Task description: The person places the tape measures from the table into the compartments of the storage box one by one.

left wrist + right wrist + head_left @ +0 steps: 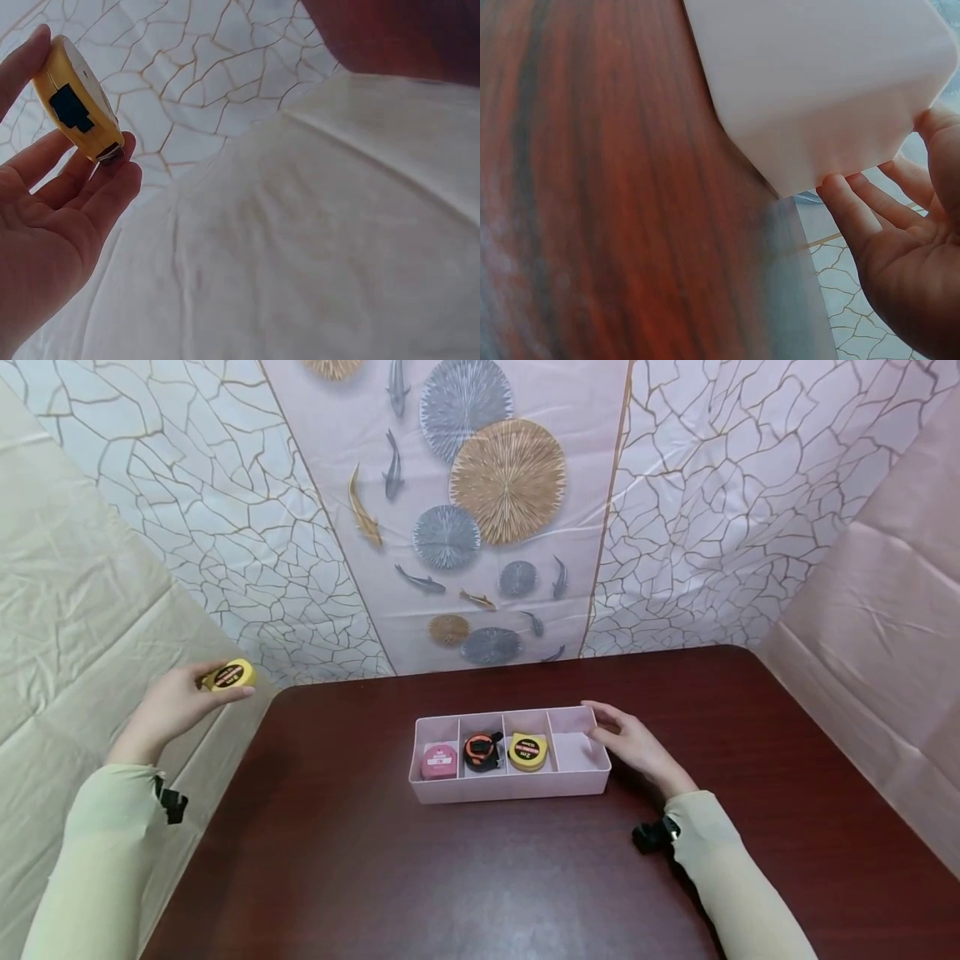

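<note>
At the far left, raised beyond the table's left edge, my left hand [168, 706] pinches a yellow tape measure [234, 675] between thumb and fingers. Its yellow edge with a dark patch shows in the left wrist view. A pale pink divided box [510, 789] stands on the table. From left to right its compartments hold a pink tape measure [438, 762], a black and orange tape measure [480, 752] and another yellow tape measure [528, 752]; the rightmost shows its bare bottom. My right hand [641, 750] holds the box's right end, thumb and fingers at the wall.
The dark red-brown table [337, 860] carries the box near its middle. Behind it hangs a patterned cloth [510, 485] with fish and round shapes. Beige cloth [67, 610] slopes down along the left side, and more along the right.
</note>
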`<action>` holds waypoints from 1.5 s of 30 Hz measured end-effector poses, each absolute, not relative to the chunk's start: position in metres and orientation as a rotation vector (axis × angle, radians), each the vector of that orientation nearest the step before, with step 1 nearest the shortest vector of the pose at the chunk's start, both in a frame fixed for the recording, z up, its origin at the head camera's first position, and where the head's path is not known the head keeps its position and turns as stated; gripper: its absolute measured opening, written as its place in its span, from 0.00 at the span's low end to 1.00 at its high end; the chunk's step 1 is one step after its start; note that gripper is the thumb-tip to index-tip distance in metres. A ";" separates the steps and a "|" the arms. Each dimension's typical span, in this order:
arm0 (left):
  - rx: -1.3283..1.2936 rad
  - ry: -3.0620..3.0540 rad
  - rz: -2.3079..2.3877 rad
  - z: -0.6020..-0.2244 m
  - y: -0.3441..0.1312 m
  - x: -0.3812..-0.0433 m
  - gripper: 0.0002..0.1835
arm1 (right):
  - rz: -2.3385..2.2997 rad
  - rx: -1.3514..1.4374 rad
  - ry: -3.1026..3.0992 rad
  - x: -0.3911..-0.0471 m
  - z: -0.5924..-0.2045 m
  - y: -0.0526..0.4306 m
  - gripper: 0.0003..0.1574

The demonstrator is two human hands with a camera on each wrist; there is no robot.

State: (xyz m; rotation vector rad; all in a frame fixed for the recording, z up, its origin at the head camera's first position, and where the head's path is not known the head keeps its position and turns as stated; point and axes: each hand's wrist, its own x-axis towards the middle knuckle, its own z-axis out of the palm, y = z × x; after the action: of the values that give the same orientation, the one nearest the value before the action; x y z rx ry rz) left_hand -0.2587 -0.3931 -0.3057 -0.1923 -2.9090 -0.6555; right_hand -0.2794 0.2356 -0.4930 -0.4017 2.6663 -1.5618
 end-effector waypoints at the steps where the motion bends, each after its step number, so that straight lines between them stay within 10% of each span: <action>1: -0.182 -2.907 -0.652 -0.303 -0.394 -0.258 0.39 | -1.565 -0.408 2.664 -0.279 -0.493 0.235 0.34; 45: -0.125 -2.792 -0.741 -0.273 -0.372 -0.261 0.42 | -1.556 -0.357 2.656 -0.278 -0.492 0.236 0.34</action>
State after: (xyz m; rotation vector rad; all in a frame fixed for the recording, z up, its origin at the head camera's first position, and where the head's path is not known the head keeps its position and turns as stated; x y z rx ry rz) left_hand -0.2615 -0.3718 -0.2726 -0.1251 -2.7923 -0.7408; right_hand -0.2783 0.2360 -0.4922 -0.3573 2.6562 -1.5556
